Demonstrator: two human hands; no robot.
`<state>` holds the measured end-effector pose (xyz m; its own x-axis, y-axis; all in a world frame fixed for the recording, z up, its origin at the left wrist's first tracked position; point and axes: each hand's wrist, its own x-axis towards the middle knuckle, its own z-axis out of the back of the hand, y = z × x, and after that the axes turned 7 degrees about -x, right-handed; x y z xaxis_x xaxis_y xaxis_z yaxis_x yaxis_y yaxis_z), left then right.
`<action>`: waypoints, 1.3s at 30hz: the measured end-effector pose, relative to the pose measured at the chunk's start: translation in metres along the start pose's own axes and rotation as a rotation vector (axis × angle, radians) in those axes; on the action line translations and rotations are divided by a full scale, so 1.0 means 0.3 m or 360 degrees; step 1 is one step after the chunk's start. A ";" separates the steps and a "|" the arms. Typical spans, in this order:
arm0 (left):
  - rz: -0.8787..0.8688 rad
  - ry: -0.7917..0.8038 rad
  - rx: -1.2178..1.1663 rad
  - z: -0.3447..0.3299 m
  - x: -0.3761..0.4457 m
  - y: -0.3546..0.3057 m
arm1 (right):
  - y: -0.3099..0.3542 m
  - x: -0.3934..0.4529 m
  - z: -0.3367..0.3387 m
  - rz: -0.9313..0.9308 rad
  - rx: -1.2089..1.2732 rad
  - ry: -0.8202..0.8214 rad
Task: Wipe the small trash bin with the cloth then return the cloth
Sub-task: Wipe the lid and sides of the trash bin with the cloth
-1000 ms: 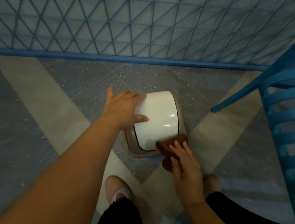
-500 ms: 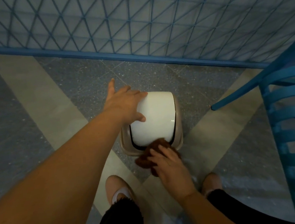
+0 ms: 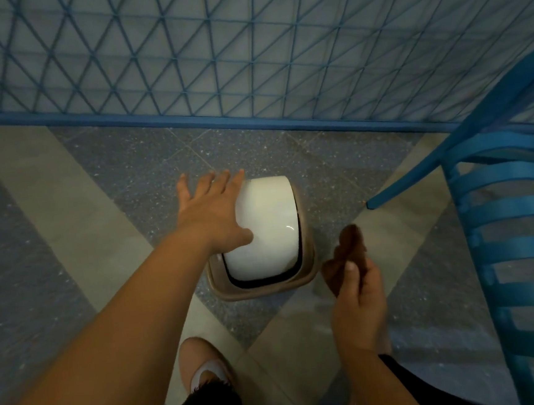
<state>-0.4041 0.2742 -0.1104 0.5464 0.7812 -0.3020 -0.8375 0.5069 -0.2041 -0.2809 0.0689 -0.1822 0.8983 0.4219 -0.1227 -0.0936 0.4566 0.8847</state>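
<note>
The bin stands on the floor near the foot of a blue lattice screen, with a blue chair just to its right. It is made up of a tan body and a white domed swing lid. It is judged to be light, hollow plastic: stiff and smooth, likely to slide or tip under a firm wipe, and the lid is likely to pivot if pressed off-centre. It is best steadied at the rim or the lid's edge.

The left hand is laid on the lid's left side, fingers spread straight and the thumb resting on the white surface. The cloth, brown and limp, is pinched between the thumb and fingers of the right hand, which is held clear of the bin, to its right; the exact fold of the fingers is hard to make out in the blur. The cloth is soft and is expected to bunch, so it is better wadded against the palm.

The floor is speckled dark stone crossed by pale bands, hard and level. A shoe is seen below the bin. The light is dim.
</note>
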 end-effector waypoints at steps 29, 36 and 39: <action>0.0486 -0.0104 -0.0349 -0.015 -0.062 0.046 | 0.222 0.202 -0.174 0.0402 -0.0643 0.0813; 0.0700 -0.0306 -0.0709 -0.120 -0.139 -0.105 | 0.139 0.102 -0.122 0.0346 -0.0524 0.0783; 0.0706 -0.0275 -0.0694 -0.129 -0.138 -0.102 | 0.129 0.075 -0.102 0.0414 -0.0345 0.0803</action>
<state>-0.4009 0.2124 -0.1279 0.1093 0.9484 -0.2976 -0.8842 -0.0440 -0.4650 -0.2774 0.1201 -0.1646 0.5251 0.8359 -0.1597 -0.4158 0.4157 0.8089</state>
